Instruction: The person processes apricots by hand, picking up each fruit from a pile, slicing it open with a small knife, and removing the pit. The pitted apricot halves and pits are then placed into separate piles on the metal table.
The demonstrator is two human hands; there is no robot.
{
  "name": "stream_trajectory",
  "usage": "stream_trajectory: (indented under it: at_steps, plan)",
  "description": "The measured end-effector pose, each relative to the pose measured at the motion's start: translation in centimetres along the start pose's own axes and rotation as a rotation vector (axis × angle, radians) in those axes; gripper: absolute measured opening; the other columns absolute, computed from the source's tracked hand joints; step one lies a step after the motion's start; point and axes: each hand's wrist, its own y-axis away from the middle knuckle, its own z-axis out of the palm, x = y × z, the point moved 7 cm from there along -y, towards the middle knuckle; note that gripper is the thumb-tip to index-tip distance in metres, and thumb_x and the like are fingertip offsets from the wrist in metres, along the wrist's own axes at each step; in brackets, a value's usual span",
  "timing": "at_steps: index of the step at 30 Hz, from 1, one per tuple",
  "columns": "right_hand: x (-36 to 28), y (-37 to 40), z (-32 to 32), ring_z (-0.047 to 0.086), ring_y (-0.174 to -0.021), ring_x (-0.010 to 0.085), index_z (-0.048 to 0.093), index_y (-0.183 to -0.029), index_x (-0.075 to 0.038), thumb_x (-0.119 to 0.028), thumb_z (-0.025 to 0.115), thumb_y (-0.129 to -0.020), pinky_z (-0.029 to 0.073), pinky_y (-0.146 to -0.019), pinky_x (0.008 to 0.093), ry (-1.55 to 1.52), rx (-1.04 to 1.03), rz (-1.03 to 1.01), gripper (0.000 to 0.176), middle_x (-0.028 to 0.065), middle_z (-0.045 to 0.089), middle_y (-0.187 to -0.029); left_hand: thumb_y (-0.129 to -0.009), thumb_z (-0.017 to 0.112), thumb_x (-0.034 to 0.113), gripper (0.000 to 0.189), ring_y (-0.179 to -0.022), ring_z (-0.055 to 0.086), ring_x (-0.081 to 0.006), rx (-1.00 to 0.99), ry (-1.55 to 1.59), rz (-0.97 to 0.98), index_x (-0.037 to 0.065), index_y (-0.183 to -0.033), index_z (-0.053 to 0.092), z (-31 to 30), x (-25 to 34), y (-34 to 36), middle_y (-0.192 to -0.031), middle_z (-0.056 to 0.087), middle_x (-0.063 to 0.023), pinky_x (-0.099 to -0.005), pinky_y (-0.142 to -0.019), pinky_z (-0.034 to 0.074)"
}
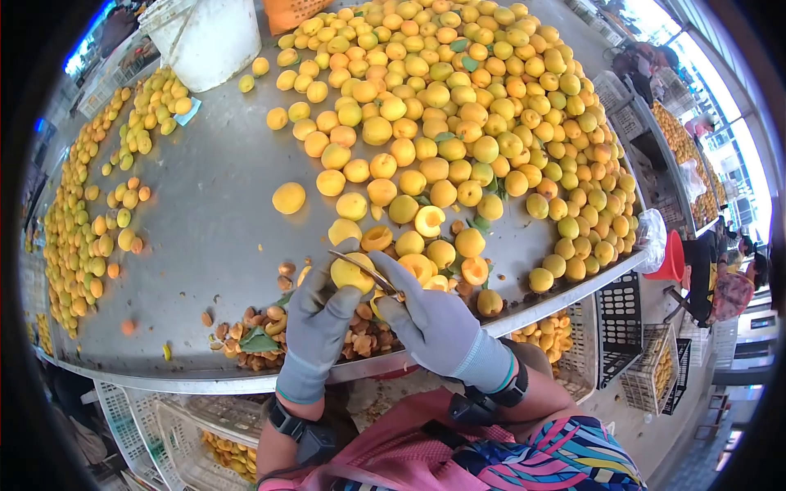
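A yellow apricot (pixel 352 274) is held in my gloved left hand (pixel 319 311), between thumb and fingers. My gloved right hand (pixel 430 315) grips a thin knife (pixel 366 272), whose blade lies across the fruit. Just beyond my hands, halved apricots (pixel 429 221) lie on the metal table (pixel 237 196) beside whole ones. A heap of brown pits (pixel 266 327) with a few green leaves sits near the front edge, partly hidden by my hands.
A large pile of apricots (pixel 483 106) covers the table's far right; more fruit lies at the left. A white bucket (pixel 209 45) stands at the back. Crates (pixel 583 344) with fruit are below the front edge. A red container (pixel 673 258) is at the right.
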Motion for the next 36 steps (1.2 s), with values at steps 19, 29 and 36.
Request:
stream_trajectory:
  at_steps: [19, 29, 36]
  plan:
    - [-0.4, -0.1, 0.7, 0.059, -0.055, 0.0336, 0.021, -0.146, -0.006, -0.019, 0.054, -0.090, 0.045, -0.050, 0.0407, 0.011, 0.055, -0.126, 0.066, 0.0172, 0.056, -0.062, -0.086, 0.069, 0.023, 0.058, -0.105, 0.056, -0.0134, -0.005, 0.007, 0.012, -0.003, -0.132, 0.045, -0.6, 0.7, 0.3, -0.117, 0.058, -0.0069, -0.0272, -0.091, 0.046]
    - [-0.3, 0.0, 0.3, 0.060, -0.055, 0.0318, 0.021, -0.146, -0.004, -0.019, 0.056, -0.088, 0.046, -0.049, 0.0396, 0.065, 0.133, -0.147, 0.069, 0.0153, 0.059, -0.064, -0.089, 0.066, 0.020, 0.048, -0.102, 0.059, -0.0148, 0.064, -0.054, 0.020, -0.003, -0.128, 0.050, -0.3, 0.6, 0.5, -0.116, 0.061, -0.0077, -0.0278, -0.089, 0.048]
    - [0.6, -0.7, 1.3, 0.062, -0.058, 0.0313, 0.021, -0.146, -0.005, -0.020, 0.056, -0.089, 0.047, -0.051, 0.0397, 0.027, 0.214, -0.221, 0.069, 0.0153, 0.061, -0.068, -0.089, 0.066, 0.020, 0.046, -0.101, 0.058, -0.0128, 0.138, 0.132, -0.027, -0.003, -0.126, 0.052, -0.4, -1.1, 0.4, -0.113, 0.060, -0.0064, -0.0257, -0.088, 0.047]
